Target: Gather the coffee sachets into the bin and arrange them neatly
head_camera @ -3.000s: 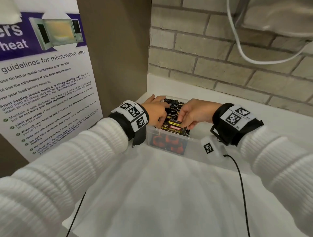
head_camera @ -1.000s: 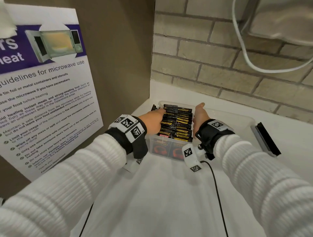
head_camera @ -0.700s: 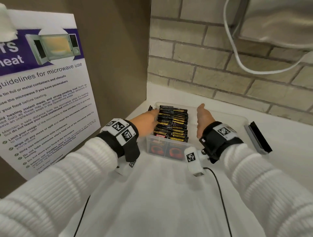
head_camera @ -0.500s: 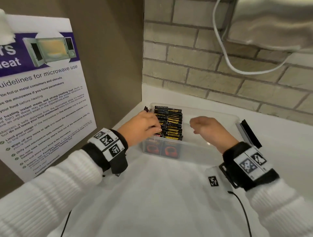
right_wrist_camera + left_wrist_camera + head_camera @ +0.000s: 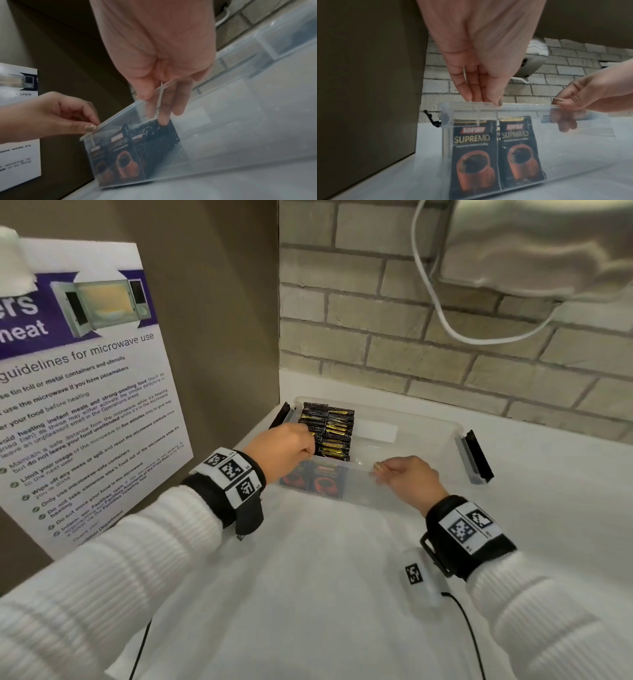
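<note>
A clear plastic bin (image 5: 383, 497) stands on the white counter in the corner. Black and gold coffee sachets (image 5: 330, 428) stand packed upright in rows at its left end; through the front wall two of them show a red cup print (image 5: 474, 148). My left hand (image 5: 310, 445) pinches the near rim by the left corner, thumb outside, fingers behind the rim (image 5: 522, 106). My right hand (image 5: 376, 470) pinches the same rim further right, thumb on top and fingers inside the wall (image 5: 164, 119). The right part of the bin holds no sachets.
Black clip latches hang at the bin's right end (image 5: 478, 457) and left end (image 5: 279, 416). A microwave guidelines poster (image 5: 85, 405) leans on the brown wall at the left. Brick wall behind, with a white cable (image 5: 445, 320). Bare white counter (image 5: 308, 577) lies in front.
Both hands have left the sides of the sachet stack. My right hand drew back and to the right, then took the near rim. My left hand dropped to the rim at the near left corner.
</note>
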Available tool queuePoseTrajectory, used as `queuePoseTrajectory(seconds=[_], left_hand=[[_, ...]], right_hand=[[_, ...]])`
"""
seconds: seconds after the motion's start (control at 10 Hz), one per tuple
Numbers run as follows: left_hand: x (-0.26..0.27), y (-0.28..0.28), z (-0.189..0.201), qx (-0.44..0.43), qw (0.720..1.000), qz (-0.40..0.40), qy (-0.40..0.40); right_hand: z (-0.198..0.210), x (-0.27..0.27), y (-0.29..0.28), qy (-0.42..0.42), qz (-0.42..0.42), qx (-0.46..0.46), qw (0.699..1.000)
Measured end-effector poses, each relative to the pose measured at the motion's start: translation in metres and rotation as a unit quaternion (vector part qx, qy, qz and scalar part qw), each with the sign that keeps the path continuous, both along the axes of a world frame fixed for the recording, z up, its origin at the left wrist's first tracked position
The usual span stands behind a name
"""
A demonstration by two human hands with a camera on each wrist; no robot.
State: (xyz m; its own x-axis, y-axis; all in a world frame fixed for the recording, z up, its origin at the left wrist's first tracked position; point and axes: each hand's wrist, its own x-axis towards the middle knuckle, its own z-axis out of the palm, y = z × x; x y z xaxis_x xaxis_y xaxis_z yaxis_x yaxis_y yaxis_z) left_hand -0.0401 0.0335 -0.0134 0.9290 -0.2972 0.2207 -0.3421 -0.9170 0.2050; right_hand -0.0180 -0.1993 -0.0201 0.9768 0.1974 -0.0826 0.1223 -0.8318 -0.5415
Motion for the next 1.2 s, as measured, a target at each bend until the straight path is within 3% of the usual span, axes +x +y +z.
queuePoseTrajectory(seconds=[0.2,0.4,0.9,1.0,1.2], left_hand=[[0.018,0.028,-0.02,0.021,0.998,0.064,-0.008],[0.03,0.043,-0.007,0.064,0.986,0.131,0.084],[0.06,0.059,0.0,0.09,0.978,0.127,0.139],[0.057,0.062,-0.004,0.079,0.98,0.124,0.133],[0.054,0.05,-0.018,-0.121,0.985,0.111,0.061]], right_hand=[[-0.003,0.026,0.044,-0.018,0.004,-0.011,1.0],[-0.002,0.057,0.078,-0.023,0.007,-0.006,1.0],[-0.001,0.083,0.099,-0.023,-0.02,-0.006,1.0],[-0.002,0.072,0.098,-0.026,-0.017,0.055,0.998],[0.003,0.045,0.08,-0.08,-0.011,0.188,0.979]])
